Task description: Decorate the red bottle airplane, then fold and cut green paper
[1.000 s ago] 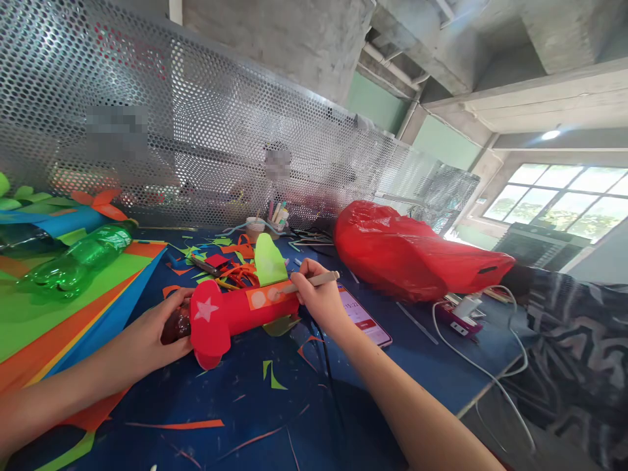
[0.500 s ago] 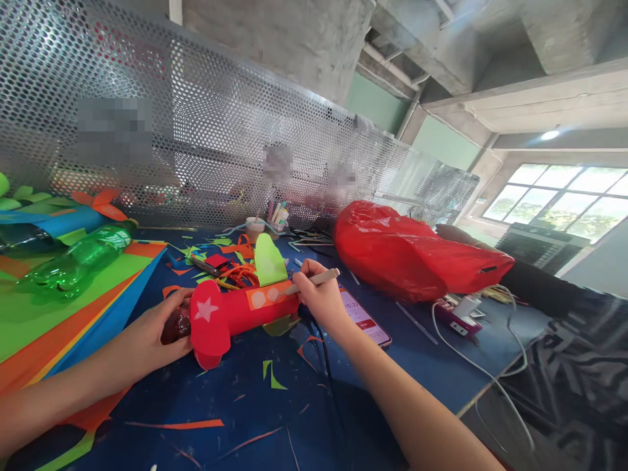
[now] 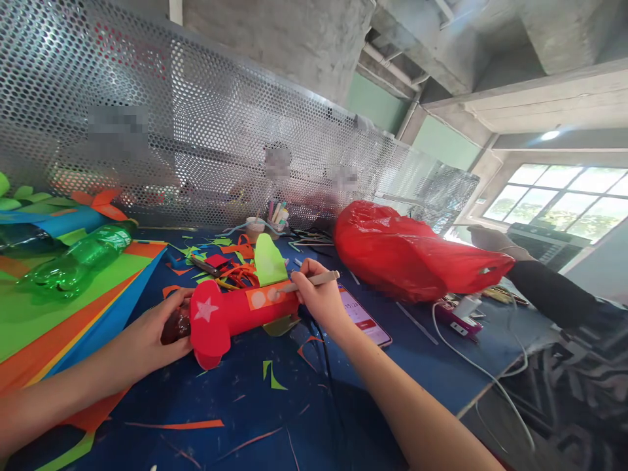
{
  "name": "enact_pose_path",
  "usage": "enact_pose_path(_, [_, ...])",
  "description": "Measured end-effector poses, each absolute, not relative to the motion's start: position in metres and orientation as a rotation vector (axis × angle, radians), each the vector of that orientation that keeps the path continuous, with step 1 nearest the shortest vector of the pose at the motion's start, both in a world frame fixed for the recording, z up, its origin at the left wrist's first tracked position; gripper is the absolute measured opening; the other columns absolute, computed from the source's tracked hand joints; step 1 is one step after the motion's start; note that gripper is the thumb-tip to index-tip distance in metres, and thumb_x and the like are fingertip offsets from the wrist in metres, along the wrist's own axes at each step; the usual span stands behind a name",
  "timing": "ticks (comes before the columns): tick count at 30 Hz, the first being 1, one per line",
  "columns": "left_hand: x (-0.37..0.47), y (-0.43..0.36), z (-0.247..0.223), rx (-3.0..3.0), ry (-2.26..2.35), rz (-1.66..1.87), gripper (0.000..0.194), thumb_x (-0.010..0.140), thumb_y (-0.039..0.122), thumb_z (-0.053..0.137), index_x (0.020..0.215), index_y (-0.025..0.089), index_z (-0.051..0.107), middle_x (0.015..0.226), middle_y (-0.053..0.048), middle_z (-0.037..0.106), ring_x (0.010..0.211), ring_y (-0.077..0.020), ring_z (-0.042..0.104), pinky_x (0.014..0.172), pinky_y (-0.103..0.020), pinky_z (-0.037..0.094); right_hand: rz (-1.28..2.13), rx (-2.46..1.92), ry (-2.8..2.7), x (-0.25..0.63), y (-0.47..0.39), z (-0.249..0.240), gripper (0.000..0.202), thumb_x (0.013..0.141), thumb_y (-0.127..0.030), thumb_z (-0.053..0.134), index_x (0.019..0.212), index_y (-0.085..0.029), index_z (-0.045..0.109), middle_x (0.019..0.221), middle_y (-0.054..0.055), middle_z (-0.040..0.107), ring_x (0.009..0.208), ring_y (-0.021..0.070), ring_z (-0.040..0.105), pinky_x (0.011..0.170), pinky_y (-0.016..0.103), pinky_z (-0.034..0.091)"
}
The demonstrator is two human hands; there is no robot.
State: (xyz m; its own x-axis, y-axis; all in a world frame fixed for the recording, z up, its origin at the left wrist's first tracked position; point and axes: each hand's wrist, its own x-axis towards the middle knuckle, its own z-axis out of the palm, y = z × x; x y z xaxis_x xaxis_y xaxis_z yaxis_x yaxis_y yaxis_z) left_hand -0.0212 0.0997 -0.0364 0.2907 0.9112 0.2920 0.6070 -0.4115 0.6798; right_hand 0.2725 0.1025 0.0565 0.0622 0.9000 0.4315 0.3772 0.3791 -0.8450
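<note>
A bottle wrapped in red paper (image 3: 238, 313) lies on its side, with a pink-white star on the rounded red flap (image 3: 210, 320) at its left end. My left hand (image 3: 169, 327) is wrapped round the bare, dark end of the bottle. An orange strip (image 3: 255, 299) with pale round spots runs along the top of the red wrap. Pinched in my right hand (image 3: 314, 294) is a light-coloured pen (image 3: 324, 278), its tip at the strip's spots. Behind the wrap stands a lime-green paper piece (image 3: 269, 260).
A green bottle (image 3: 81, 258) lies on coloured paper sheets (image 3: 118, 297) at left. Paper scraps, pens (image 3: 279, 214), a lit phone (image 3: 366, 317), a red bag (image 3: 397, 252) and a white cable (image 3: 471, 369) are around. Another person's dark-sleeved arm (image 3: 554, 291) reaches in at right.
The pen tip has moved slightly left on the strip. At right, the other person's arm has lifted back from behind the red bag. My left hand has stayed in place.
</note>
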Motion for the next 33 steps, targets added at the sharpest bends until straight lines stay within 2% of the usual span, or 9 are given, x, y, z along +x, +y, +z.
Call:
enact_pose_path(3, [-0.02,0.098,-0.034,2.069,1.351,0.964,0.069,0.082,0.053,0.057,0.14,0.018,0.043,0.137,-0.017,0.063,0.121,-0.0332,0.064,0.101,-0.045,0.049,0.601,-1.196,-1.546,0.271,0.1,0.058,0.021,0.075,-0.032,0.056,0.062,-0.025,0.041,0.043,-0.008,0.045,0.041,0.0111,0.039,0.046,0.024,0.029])
enact_pose_path(11, [-0.024,0.104,-0.036,2.057,1.332,0.923,0.07,0.08,0.054,0.057,0.139,0.019,0.045,0.136,-0.015,0.064,0.119,-0.0325,0.065,0.1,-0.043,0.051,0.62,-1.19,-1.534,0.268,0.099,0.059,0.018,0.073,-0.031,0.055,0.062,-0.025,0.042,0.042,-0.008,0.046,0.041,0.0105,0.038,0.044,0.023,0.028])
enact_pose_path(15, [-0.024,0.106,-0.039,2.063,1.322,0.917,0.071,0.081,0.053,0.056,0.141,0.018,0.042,0.139,-0.017,0.061,0.122,-0.0327,0.063,0.102,-0.044,0.05,0.611,-1.199,-1.534,0.269,0.1,0.06,0.018,0.073,-0.031,0.055,0.061,-0.025,0.042,0.042,-0.008,0.045,0.041,0.0102,0.038,0.044,0.023,0.028])
enact_pose_path(26, [-0.028,0.106,-0.045,2.066,1.289,0.95,0.069,0.082,0.052,0.057,0.143,0.021,0.044,0.141,-0.015,0.062,0.124,-0.0323,0.063,0.103,-0.046,0.05,0.598,-1.171,-1.55,0.268,0.099,0.058,0.021,0.073,-0.031,0.057,0.059,-0.025,0.042,0.042,-0.008,0.046,0.041,0.0105,0.039,0.045,0.024,0.028])
enact_pose_path(30, [-0.031,0.106,-0.048,2.094,1.357,0.917,0.073,0.085,0.052,0.056,0.148,0.021,0.037,0.149,-0.017,0.054,0.133,-0.033,0.056,0.109,-0.049,0.045,0.564,-1.088,-1.396,0.271,0.098,0.063,0.027,0.078,-0.036,0.058,0.061,-0.025,0.04,0.043,-0.009,0.043,0.043,0.0104,0.039,0.047,0.024,0.031])
enact_pose_path(33, [-0.031,0.107,-0.048,2.102,1.366,0.915,0.074,0.084,0.053,0.054,0.148,0.019,0.038,0.15,-0.017,0.054,0.135,-0.0338,0.054,0.11,-0.048,0.044,0.545,-1.047,-1.33,0.274,0.099,0.067,0.03,0.081,-0.041,0.057,0.062,-0.025,0.04,0.043,-0.009,0.043,0.044,0.0108,0.04,0.048,0.024,0.034])
